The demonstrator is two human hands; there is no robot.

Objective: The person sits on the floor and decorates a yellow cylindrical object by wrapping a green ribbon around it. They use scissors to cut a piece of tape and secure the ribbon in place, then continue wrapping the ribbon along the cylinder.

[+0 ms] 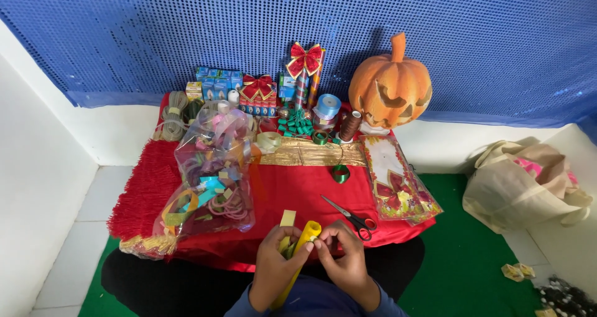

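Note:
Both hands meet at the near edge of a low table covered in red cloth. My left hand grips a rolled yellow sheet that runs down toward my lap. My right hand pinches the top of the same roll with its fingertips. A small pale yellow strip sticks up just behind my left fingers. Red-handled scissors lie on the cloth just beyond my right hand.
A clear bag of mixed ribbons fills the table's left. A patterned packet lies at right, a green ribbon spool in the middle. Bows, boxes, spools and an orange carved pumpkin line the back. A beige cloth bag sits on the floor.

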